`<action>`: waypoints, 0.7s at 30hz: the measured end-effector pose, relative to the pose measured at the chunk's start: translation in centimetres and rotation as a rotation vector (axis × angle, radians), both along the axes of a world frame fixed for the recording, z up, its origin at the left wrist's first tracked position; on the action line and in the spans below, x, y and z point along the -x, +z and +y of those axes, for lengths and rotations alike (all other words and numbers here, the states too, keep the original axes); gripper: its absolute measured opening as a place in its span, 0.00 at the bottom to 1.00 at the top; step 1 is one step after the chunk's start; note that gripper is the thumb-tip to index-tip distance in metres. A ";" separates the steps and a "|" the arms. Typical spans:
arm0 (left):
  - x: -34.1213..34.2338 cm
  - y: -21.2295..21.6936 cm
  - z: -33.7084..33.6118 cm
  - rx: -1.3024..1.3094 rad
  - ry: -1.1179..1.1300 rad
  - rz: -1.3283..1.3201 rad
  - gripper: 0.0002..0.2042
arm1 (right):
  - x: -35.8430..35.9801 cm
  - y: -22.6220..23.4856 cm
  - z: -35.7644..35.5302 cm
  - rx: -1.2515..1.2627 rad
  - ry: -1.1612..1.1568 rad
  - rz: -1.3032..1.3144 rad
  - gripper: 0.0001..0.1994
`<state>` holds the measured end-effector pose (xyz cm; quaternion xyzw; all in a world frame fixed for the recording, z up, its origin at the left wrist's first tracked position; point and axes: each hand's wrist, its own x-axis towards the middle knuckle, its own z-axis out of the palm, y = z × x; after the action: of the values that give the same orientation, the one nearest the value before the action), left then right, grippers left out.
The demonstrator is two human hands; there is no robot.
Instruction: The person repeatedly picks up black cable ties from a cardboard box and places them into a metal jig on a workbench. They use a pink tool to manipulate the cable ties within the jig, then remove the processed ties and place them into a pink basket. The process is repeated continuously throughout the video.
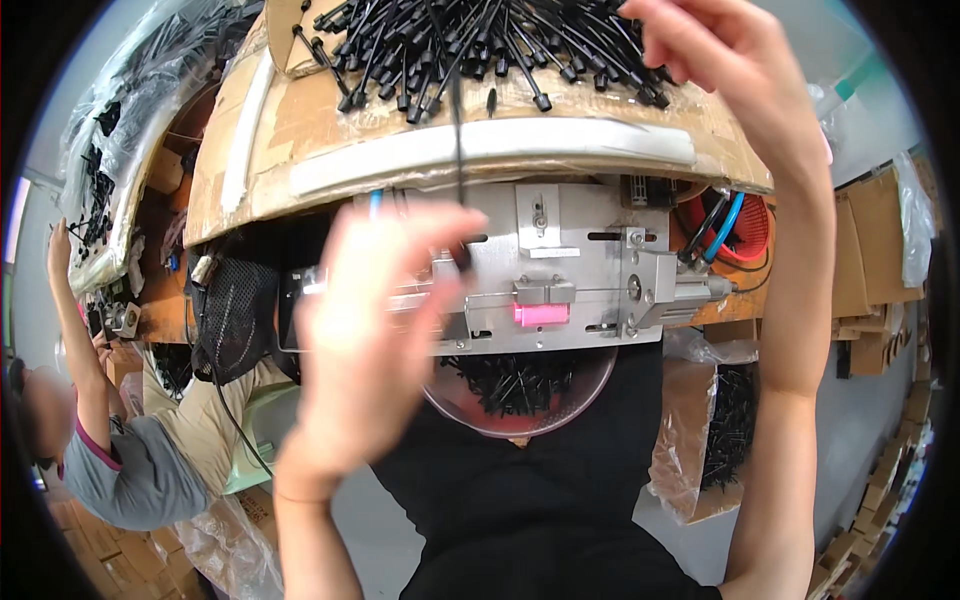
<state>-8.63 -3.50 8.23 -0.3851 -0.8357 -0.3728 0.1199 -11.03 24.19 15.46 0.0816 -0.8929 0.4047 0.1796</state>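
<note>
My left hand (pixel 370 320), smeared by motion, is in front of the metal fixture. Its fingers seem closed around the capped lower end of a thin black plastic rod (pixel 458 140), which stands nearly upright in the view. At the right edge of a heap of black capped rods (pixel 470 45), my right hand (pixel 725 60) has its fingers apart and slightly bent, partly cut off by the frame; I see nothing in it. Below the heap, the metal fixture (pixel 590 220) bears a clamp block with a bright pink piece (pixel 541 314) under it.
A cardboard tray (pixel 230 170) with a white padded edge overhangs the fixture. A clear bowl (pixel 600 385) of black parts rests at my lap. On the right are a red basket (pixel 768 235) and an open box of black parts (pixel 730 430). Another person (pixel 140 460) sits at left.
</note>
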 end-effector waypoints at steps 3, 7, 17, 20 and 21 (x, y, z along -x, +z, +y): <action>-6.7 -4.8 0.8 0.147 -0.045 0.038 0.31 | -2.3 0.9 -0.4 0.194 0.074 0.067 0.10; -9.2 -9.0 3.2 0.295 0.013 0.047 0.34 | -5.0 -1.4 2.2 0.300 0.168 0.155 0.14; -8.1 -8.1 3.5 0.354 -0.037 -0.011 0.34 | -11.7 -5.9 -2.4 0.111 -0.071 0.318 0.13; -6.3 -6.0 2.6 0.222 -0.062 -0.048 0.31 | -14.2 -11.9 -5.2 0.004 -0.047 0.257 0.25; -4.7 -4.6 2.6 0.147 -0.094 -0.055 0.30 | -15.2 -13.6 -6.5 0.045 -0.061 0.160 0.29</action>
<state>-3.90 -0.88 3.61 -0.4212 -0.8448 -0.3262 0.0510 4.20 17.65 1.87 0.0826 -0.8684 0.4113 0.2644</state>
